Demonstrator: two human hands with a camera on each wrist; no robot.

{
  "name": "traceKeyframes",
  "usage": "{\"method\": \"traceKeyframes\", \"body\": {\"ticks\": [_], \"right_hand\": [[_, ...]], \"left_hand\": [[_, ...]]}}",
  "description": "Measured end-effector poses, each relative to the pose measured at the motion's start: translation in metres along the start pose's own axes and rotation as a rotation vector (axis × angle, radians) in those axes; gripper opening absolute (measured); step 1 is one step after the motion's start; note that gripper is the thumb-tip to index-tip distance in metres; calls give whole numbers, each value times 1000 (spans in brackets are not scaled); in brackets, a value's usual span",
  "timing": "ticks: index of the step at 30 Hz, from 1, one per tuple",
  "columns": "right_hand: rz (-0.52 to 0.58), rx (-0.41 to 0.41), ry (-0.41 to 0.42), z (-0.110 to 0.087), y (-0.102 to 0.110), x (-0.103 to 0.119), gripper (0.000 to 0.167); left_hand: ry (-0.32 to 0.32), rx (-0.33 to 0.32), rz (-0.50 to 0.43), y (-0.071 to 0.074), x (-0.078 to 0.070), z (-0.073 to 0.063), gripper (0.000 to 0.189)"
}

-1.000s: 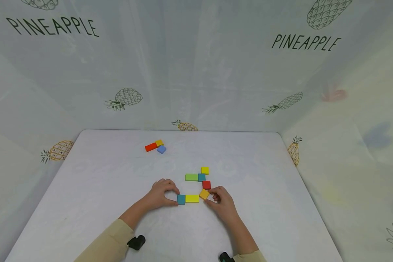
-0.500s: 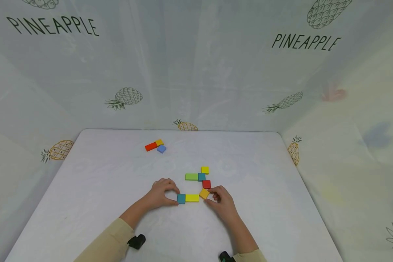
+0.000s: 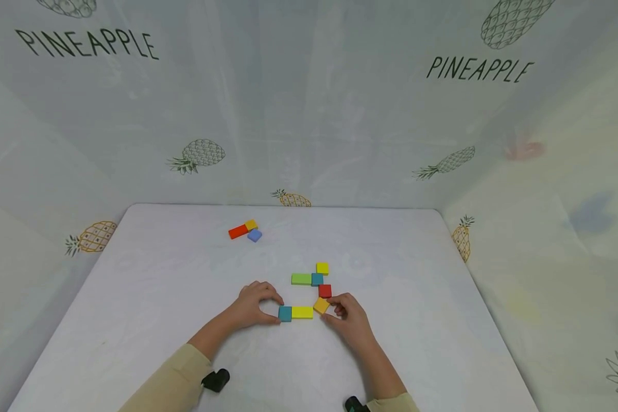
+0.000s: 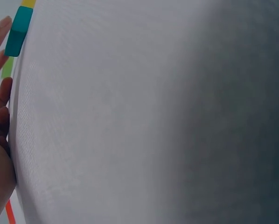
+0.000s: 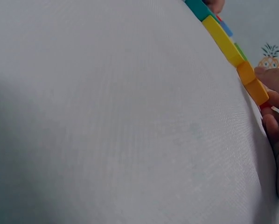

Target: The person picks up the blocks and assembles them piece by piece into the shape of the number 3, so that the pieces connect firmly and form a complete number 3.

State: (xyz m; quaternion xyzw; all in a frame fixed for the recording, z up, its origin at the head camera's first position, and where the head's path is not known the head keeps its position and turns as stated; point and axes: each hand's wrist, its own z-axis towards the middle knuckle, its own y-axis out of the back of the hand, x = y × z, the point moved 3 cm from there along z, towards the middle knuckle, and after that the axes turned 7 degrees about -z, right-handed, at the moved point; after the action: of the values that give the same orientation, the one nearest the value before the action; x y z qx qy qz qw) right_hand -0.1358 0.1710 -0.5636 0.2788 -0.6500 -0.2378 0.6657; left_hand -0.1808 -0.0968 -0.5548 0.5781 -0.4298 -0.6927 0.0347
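In the head view, my left hand (image 3: 249,305) pinches a teal block (image 3: 285,313) between thumb and forefinger at its left corners. A longer yellow block (image 3: 302,312) lies flush against the teal one. To its right, my right hand (image 3: 351,321) holds an orange block (image 3: 321,305) turned at an angle, one corner towards the yellow block. A red block (image 3: 325,290) sits just beyond the orange one. The right wrist view shows the orange block (image 5: 252,83) at my fingertips, in line with the yellow one. The left wrist view catches the teal block (image 4: 19,31) beside my fingers.
Beyond the red block are a second teal block (image 3: 317,279), a long green block (image 3: 301,278) and a small yellow block (image 3: 322,268). Farther back left lie a long red block (image 3: 238,232), an amber block (image 3: 251,225) and a blue block (image 3: 254,235) on the white table (image 3: 391,246).
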Motion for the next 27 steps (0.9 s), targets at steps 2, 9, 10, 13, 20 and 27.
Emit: {"method": "traceKeyframes", "body": {"ticks": [2, 9, 10, 13, 20, 27], "right_hand": [[9, -1, 7, 1, 0, 0, 32], [93, -1, -2, 0, 4, 1, 33], [110, -7, -7, 0, 5, 2, 33], [148, -33, 9, 7, 10, 8, 31], [228, 9, 93, 43, 13, 38, 35], [188, 115, 167, 85, -2, 71, 40]], "left_hand": [[-3, -3, -9, 1, 0, 0, 31], [67, -61, -151, 5, 8, -3, 36], [84, -74, -175, 7, 9, -3, 35], [106, -137, -203, 17, 12, 0, 34], [131, -316, -199, 49, 18, 13, 38], [174, -398, -227, 71, 30, 20, 41]]}}
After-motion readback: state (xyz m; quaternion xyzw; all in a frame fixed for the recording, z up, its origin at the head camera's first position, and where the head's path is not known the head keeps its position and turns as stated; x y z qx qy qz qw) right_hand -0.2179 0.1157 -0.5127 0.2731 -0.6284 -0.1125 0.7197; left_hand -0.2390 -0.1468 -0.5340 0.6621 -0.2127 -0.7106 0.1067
